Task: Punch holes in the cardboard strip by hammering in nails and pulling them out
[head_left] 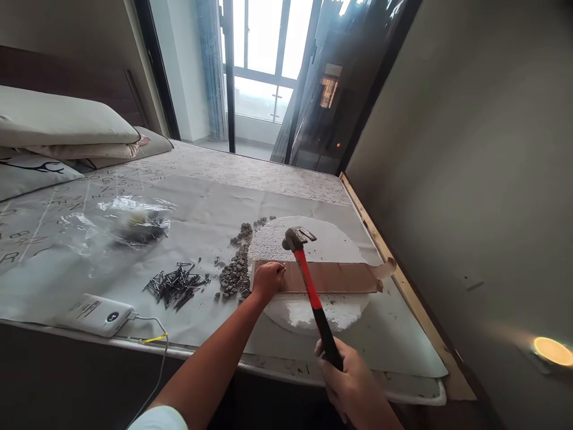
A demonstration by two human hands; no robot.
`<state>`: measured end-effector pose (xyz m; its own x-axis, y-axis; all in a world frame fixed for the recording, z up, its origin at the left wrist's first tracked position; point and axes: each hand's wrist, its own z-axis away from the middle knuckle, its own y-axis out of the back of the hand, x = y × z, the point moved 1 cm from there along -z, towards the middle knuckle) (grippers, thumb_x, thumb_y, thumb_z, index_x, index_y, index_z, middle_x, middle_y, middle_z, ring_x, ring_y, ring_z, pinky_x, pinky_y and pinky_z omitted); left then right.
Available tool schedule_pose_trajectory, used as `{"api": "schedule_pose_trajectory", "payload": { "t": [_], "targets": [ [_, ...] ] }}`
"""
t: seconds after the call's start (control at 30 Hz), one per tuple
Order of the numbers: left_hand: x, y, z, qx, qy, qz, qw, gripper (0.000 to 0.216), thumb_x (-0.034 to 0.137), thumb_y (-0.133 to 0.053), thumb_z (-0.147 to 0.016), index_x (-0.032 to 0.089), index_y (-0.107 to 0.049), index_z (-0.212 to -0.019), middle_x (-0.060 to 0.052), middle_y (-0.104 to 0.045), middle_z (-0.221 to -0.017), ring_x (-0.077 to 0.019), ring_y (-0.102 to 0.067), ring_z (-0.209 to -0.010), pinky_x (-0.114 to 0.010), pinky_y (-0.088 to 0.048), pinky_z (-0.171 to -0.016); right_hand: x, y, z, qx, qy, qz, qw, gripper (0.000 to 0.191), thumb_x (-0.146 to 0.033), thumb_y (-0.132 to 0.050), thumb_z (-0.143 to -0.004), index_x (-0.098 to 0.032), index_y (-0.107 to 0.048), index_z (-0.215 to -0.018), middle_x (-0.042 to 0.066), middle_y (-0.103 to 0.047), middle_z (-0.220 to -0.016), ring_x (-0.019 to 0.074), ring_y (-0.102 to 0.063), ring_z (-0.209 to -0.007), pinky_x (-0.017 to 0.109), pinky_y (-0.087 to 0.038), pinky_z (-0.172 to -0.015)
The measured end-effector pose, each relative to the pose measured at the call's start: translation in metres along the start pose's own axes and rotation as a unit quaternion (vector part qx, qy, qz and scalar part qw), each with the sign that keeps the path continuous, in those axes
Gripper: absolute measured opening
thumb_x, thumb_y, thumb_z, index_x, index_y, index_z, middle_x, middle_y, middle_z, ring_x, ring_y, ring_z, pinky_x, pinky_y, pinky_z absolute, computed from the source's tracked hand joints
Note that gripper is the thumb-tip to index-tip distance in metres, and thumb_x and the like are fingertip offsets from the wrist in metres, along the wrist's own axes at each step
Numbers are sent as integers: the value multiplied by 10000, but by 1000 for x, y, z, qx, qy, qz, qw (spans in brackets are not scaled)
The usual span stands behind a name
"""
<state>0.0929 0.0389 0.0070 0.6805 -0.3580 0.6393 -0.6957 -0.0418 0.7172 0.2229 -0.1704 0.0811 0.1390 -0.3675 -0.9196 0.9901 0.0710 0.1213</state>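
Head view: right hand (351,376) has its fingers wrapped round the black lower grip of the claw hammer (312,292), head end up. Left hand (268,279) on left end of the brown strip (340,278), fingers pinching a small piece (283,267), too tiny to identify. Strip lies across the white disc (340,239), ragged right end past its rim. Grey gravel (235,272) along disc's left side, nails (176,285) piled further left. Power bank (96,315) near bed (277,173) edge, cable plugged in.
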Motion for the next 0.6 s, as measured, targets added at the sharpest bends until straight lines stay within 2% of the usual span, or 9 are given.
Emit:
{"api": "schedule_pose_trajectory", "payload": {
  "t": [0.17,0.33,0.5,0.6],
  "targets": [
    [-1,0,1,1,-2,-16,1000,208,254,-501,-797,173,-674,-715,-46,-672,-745,-157,-585,-726,-249,-397,-641,4,-5,-3,-3,-47,20,999,116,-292,-473,-721,-198,-415,-755,-129,-259,-369,50,-251,-270,172,-206,-295],
    [0,-1,1,-1,-6,-17,1000,198,249,-512,-793,175,-683,-725,-43,-684,-767,-157,-593,-741,-251,-398,-668,5,-5,-3,15,-16,-15,1000,159,-348,-472,-726,-210,-409,-776,-141,-217,-370,48,-213,-279,160,-181,-284],
    [2,2,0,-10,1,-30,1000,207,257,-511,-796,174,-680,-709,-46,-684,-764,-157,-590,-744,-247,-394,-667,13,-4,-11,21,-49,10,999,119,-286,-470,-684,-203,-407,-739,-130,-259,-370,47,-234,-271,172,-185,-290],
    [2,2,0,-18,-1,-40,999,214,257,-506,-798,175,-676,-699,-46,-682,-761,-157,-587,-740,-248,-393,-674,13,-3,-10,11,-29,10,999,100,-274,-452,-685,-201,-404,-734,-128,-265,-361,43,-230,-261,175,-175,-295]
  ]
}}
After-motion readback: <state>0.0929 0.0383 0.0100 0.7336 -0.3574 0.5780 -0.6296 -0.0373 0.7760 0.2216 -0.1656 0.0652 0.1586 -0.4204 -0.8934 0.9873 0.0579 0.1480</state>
